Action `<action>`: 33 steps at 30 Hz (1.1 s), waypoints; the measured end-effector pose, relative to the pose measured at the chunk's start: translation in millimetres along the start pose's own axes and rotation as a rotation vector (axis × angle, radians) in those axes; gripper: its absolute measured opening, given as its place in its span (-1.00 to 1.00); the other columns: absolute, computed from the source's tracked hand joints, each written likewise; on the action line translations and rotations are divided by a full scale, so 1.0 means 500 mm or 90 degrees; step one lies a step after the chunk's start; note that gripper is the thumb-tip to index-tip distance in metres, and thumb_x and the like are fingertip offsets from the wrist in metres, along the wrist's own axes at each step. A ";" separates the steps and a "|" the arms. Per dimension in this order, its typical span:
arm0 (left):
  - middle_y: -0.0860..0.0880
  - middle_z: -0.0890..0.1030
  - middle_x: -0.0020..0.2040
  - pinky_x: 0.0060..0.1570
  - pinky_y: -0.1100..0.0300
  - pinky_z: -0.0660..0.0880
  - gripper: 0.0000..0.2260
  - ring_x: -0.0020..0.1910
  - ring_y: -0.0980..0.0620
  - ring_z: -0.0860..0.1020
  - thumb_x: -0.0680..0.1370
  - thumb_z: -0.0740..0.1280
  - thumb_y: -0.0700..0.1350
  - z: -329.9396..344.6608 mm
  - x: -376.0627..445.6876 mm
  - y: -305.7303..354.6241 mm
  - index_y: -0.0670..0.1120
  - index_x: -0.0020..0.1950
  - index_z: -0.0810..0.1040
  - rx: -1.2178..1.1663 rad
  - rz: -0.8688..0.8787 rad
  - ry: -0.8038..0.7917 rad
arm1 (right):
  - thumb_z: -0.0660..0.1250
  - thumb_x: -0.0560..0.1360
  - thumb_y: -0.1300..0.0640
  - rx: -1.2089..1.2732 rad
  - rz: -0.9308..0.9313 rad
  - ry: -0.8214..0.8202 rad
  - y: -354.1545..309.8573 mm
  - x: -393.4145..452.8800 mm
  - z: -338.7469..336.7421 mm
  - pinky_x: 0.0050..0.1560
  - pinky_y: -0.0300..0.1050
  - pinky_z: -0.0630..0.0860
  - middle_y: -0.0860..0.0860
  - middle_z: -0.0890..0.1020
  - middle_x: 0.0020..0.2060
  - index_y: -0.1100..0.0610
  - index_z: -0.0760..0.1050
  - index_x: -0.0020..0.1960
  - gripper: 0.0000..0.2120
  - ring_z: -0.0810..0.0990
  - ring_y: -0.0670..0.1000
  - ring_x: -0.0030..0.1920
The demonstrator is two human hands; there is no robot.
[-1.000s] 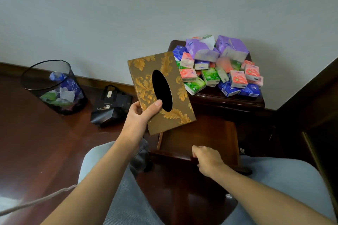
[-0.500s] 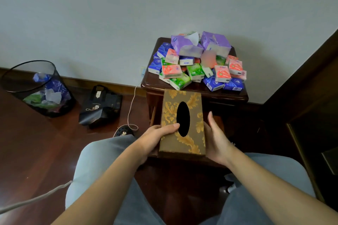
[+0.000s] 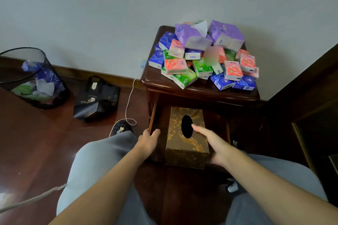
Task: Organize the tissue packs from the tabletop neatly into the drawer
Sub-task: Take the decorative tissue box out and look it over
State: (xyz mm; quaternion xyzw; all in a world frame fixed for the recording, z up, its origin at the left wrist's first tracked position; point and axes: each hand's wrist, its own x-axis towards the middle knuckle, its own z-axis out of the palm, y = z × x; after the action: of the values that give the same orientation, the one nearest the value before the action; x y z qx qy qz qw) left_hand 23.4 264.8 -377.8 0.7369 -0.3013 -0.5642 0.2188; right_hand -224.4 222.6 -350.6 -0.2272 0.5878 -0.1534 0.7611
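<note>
Readable text is sparse: "Vinda" printed upside down on a small white-and-blue pack [image 3: 193, 54], and "Cha…" in white on the black tote bag [image 3: 97, 97] lying on the floor; the rest of that word is hidden in a fold. We see the tissue packs [image 3: 201, 58] still heaped on the top of the dark glossy wooden nightstand [image 3: 201, 91]: small glossy blocks in blue, green and coral, plus two soft crinkled purple packs at the back, one with a white tissue poking out. One spot in the heap is blurred. The drawer [image 3: 155, 120] is pulled out below the top; inside it sits a rectangular tissue box cover [image 3: 186, 137], brown with gold leaf ornament and a black oval slot on top. Our right hand [image 3: 214, 144] holds the cover's right side, thumb laid across the top next to the slot, fingers hidden behind. Our left hand [image 3: 148, 140] grips the drawer's left front corner, fingers curled over the edge. On the floor at left, a black mesh wastebasket [image 3: 27, 78] holds crumpled blue, green and white wrappers. A white cable [image 3: 130, 95] runs down from the wall beside the nightstand.
</note>
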 end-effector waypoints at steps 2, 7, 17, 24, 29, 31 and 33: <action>-0.20 0.43 0.49 0.45 -0.17 0.38 -0.36 0.44 -0.25 0.44 0.68 0.12 0.24 0.003 0.015 -0.008 -0.06 0.67 0.14 0.031 0.002 -0.003 | 0.62 0.34 -0.21 0.018 0.018 0.020 -0.014 0.029 0.013 0.33 0.27 0.55 0.19 0.74 0.14 0.09 0.62 0.32 -0.34 0.72 0.26 0.16; -0.18 0.17 0.66 0.59 -0.18 0.09 -0.32 0.63 -0.25 0.16 0.69 -0.06 0.32 -0.011 0.042 0.016 0.03 0.71 -0.13 0.065 -0.060 -0.041 | 0.66 0.27 -0.22 0.033 0.049 0.066 -0.020 0.106 0.032 0.25 0.21 0.59 0.22 0.75 0.09 0.13 0.62 0.29 -0.29 0.73 0.26 0.14; -0.15 0.06 0.70 0.59 -0.25 0.03 -0.35 0.65 -0.27 0.06 0.68 -0.09 0.34 -0.014 0.078 0.005 0.14 0.69 -0.21 0.104 -0.087 -0.112 | 0.64 0.21 -0.32 0.014 0.069 0.110 0.002 0.211 0.055 0.23 0.35 0.50 0.21 0.72 0.16 0.09 0.62 0.32 -0.20 0.66 0.31 0.21; -0.13 0.17 0.67 0.57 -0.21 0.16 -0.39 0.61 -0.25 0.19 0.68 0.03 0.26 -0.019 0.095 -0.017 0.20 0.69 -0.10 0.104 -0.064 -0.114 | 0.48 0.48 -0.26 0.013 0.103 0.104 -0.006 0.232 0.109 0.01 0.38 0.57 0.17 0.64 0.17 -0.15 0.44 0.38 -0.47 0.60 0.31 0.14; -0.17 0.31 0.58 0.50 -0.16 0.32 -0.39 0.48 -0.24 0.38 0.68 0.10 0.16 -0.011 0.091 -0.018 0.22 0.69 -0.06 0.090 -0.051 -0.095 | 0.43 0.59 -0.12 0.031 0.015 0.154 -0.014 0.228 0.139 0.23 0.38 0.55 0.09 0.51 0.41 -0.18 0.40 0.49 -0.50 0.53 0.25 0.34; -0.19 0.25 0.59 0.51 -0.16 0.29 -0.37 0.50 -0.26 0.35 0.67 0.12 0.17 -0.003 0.088 -0.022 0.21 0.69 -0.10 0.101 -0.048 -0.082 | 0.43 0.61 -0.02 0.072 -0.020 0.151 -0.010 0.226 0.140 0.31 0.40 0.50 0.09 0.53 0.40 -0.14 0.45 0.47 -0.55 0.53 0.24 0.35; -0.18 0.10 0.64 0.51 -0.11 0.24 -0.30 0.55 -0.27 0.25 0.68 0.13 0.18 0.012 0.081 -0.025 0.15 0.69 -0.21 0.115 -0.043 -0.061 | 0.40 0.63 0.12 0.140 -0.046 0.151 0.004 0.221 0.131 0.35 0.39 0.48 0.11 0.54 0.40 -0.08 0.46 0.48 -0.56 0.53 0.23 0.36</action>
State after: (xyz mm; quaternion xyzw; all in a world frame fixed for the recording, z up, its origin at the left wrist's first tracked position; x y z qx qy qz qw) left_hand 27.4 246.2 -416.1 0.7354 -0.3358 -0.5768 0.1176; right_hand -132.2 180.0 -429.2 -0.1440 0.6449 -0.2701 0.7003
